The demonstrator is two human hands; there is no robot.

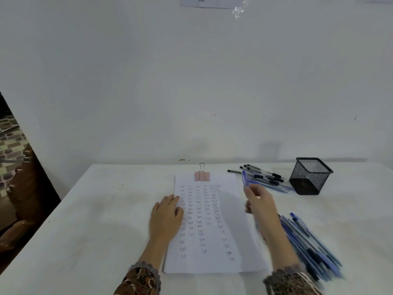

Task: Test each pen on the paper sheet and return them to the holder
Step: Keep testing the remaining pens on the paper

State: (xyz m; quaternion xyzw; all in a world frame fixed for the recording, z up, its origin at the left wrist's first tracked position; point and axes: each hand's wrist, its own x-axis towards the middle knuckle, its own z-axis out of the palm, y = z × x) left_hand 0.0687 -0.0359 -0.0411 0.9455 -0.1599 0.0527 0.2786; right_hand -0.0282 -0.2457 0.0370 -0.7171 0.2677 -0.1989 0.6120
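White table (102, 220): head view, the only one; bears everything listed below.
Paper sheet (229, 220): centre of the table, held at its far edge by a pink binder clip (202, 176); columns of small handwritten test marks fill most of its left and middle, with bare space down the right side.
Left hand (167, 213): flat, fingers straight, pressing on the sheet's left edge.
Right hand (260, 202): raised over the sheet's right side, fingers pinched round a blue pen (245, 177); blurred, and the pen is not on the paper.
Mesh holder (310, 177): black, far right, upright; no pen stands in it.
Far pens (263, 177): loose heap just left of the holder, black-capped and blue.
Near pens (308, 245): larger blue heap right of the sheet, beside the right forearm.
Progress, judged: testing is well advanced, going by the marks; return to the holder not begun; which heap is already tested cannot be told.
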